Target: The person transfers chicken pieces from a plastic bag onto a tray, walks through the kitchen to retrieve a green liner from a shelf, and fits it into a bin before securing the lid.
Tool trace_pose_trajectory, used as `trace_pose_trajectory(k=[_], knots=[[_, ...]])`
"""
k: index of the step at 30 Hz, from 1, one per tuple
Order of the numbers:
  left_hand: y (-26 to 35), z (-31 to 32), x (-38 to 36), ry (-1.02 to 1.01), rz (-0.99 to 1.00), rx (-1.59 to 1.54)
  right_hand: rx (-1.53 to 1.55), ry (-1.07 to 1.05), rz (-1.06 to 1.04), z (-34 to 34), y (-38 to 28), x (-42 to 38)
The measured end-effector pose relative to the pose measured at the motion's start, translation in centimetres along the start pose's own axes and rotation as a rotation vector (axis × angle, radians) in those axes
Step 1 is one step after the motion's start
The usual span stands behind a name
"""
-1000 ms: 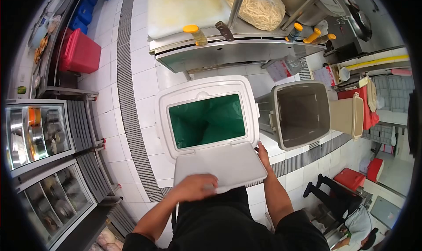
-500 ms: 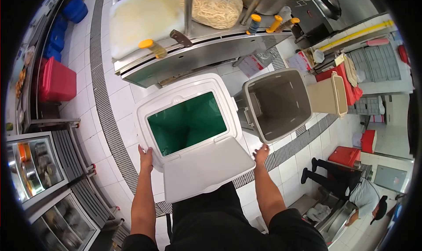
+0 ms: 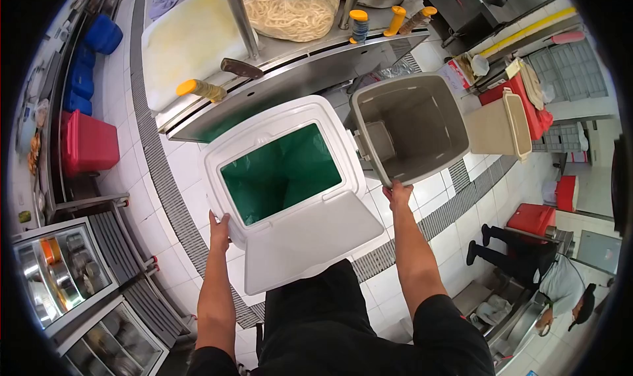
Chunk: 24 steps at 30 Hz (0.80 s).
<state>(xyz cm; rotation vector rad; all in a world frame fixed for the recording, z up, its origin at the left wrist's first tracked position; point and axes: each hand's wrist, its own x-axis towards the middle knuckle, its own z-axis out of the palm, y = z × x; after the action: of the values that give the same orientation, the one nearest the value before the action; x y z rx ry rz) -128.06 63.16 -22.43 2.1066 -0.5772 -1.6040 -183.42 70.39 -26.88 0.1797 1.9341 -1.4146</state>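
A bin with a white rim lid (image 3: 270, 121) stands in front of me, its inside lined with a green bag (image 3: 280, 175). Its hinged grey flap (image 3: 310, 241) is folded open toward my body. My left hand (image 3: 220, 232) is at the left edge of the white rim, finger and thumb around it. To the right, a taller grey-brown bin (image 3: 412, 129) stands open-topped, with no bag seen inside. My right hand (image 3: 398, 195) is closed on this bin's near rim corner, its fingertips partly hidden.
A steel counter (image 3: 290, 59) runs beyond the bins, holding a white board (image 3: 191, 46), a bag of noodles (image 3: 290, 10) and yellow-capped knife handles. A beige bin (image 3: 494, 132) stands right. Glass-fronted fridges (image 3: 62, 260) are left. A person (image 3: 560, 280) bends at the right.
My right hand has moved up from near the flap's corner onto the grey-brown bin's rim. That bin looks tilted and turned slightly. My left hand stays at the white rim.
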Motion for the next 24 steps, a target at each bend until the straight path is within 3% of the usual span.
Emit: trace_pose_trajectory(k=[6, 15, 19, 22, 23, 24], knots=[[-1.1, -0.2, 0.3, 0.004, 0.089, -0.06, 0.006, 0.012, 0.015, 1.7, 0.2, -0.2], [-0.2, -0.4, -1.0, 0.0, 0.049, -0.038, -0.147, -0.083, 0.131, -0.2, -0.8, -4.4], [-0.5, -0.8, -0.4, 0.026, 0.039, -0.038, -0.425, -0.295, 0.159, -3.4, 1.5, -7.2], [-0.3, -0.8, -0.6, 0.026, 0.034, -0.036, -0.764, -0.528, 0.003, -7.7, 5.7, -7.3], [-0.6, -0.8, -0.2, 0.045, 0.032, -0.014, -0.665, -0.465, 0.192, -8.4, 5.7, -9.0], [-1.3, -1.1, 0.9, 0.024, 0.062, -0.01, -0.702, -0.544, 0.196, -10.6, 8.6, -7.2]])
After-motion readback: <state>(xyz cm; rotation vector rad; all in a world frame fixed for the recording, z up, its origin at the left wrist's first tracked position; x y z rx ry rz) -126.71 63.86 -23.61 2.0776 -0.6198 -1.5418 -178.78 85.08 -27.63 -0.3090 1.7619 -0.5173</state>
